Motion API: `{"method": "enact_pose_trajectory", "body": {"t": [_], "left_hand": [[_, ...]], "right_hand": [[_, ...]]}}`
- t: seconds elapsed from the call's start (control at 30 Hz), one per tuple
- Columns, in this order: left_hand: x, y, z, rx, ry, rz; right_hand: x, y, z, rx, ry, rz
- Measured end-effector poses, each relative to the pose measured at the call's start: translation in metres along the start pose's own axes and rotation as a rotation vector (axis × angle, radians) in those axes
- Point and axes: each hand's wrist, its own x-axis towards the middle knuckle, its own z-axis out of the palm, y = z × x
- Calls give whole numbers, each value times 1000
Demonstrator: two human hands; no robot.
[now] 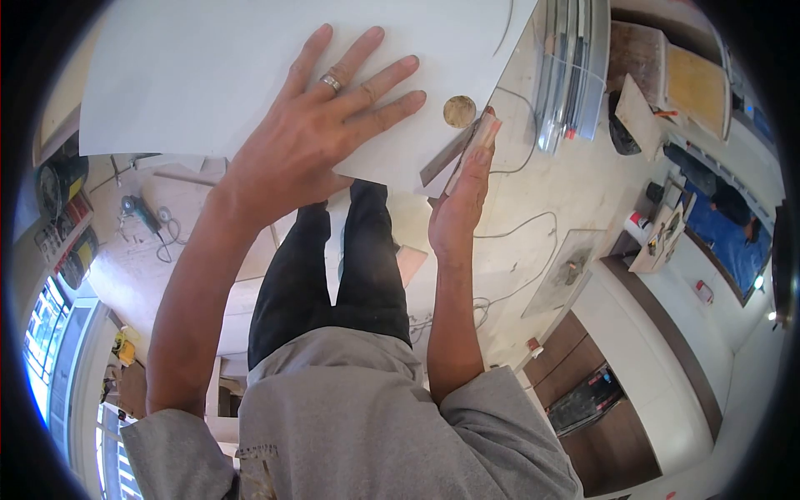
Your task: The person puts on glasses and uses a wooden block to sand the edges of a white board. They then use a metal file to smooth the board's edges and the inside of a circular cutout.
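My left hand lies palm down on a large white sheet, its fingers spread and a ring on one of them. A round brown spot or cut-out shows near the sheet's right edge. Beside that edge, my right hand is turned on its side, closed around a narrow flat block. The block's far end sticks out past the fingertips, and most of its face is hidden by the hand. A dark, thin strip runs along the block's left side, close to the sheet.
Long metal profiles lie at the upper right. Cables snake over the pale floor. A green power tool rests on the left. At the far right a person is near a blue surface. Dark-brown panelled furniture stands lower right.
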Motion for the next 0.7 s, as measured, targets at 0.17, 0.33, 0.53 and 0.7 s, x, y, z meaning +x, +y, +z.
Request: {"method": "enact_pose_trajectory", "body": {"t": [0.17, 0.33, 0.53, 0.7], "left_hand": [[-1, 1, -4, 15, -19, 2], [-1, -1, -3, 15, -9, 6], [-4, -3, -1, -12, 1, 39], [5, 2, -23, -24, -195, 11]], "right_hand": [[-9, -8, 2, -79, 22, 39], [-24, -1, 1, -105, 32, 77], [-33, 0, -7, -78, -3, 166], [-40, 6, -10, -85, -15, 101]]}}
